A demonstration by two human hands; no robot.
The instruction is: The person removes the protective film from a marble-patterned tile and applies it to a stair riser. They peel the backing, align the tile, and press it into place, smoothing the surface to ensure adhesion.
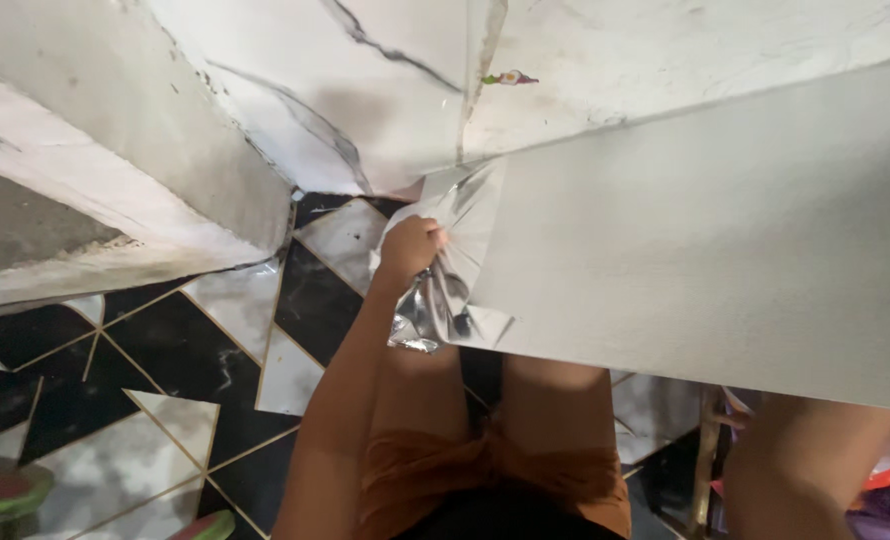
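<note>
Left hand (412,247) grips sheet (705,240) (long axis up-right).

The left hand (412,247) is closed in a fist around a crumpled silvery backing film (445,300), at the lower left corner of a large pale grey sheet (705,240) that fills the right half of the view. The film hangs in shiny folds just below the fist. The right arm (815,470) shows at the lower right, its hand hidden behind the sheet. Beneath lies a black and white marble-pattern floor (165,360) with thin gold lines, meeting a white wall (295,90).
</note>
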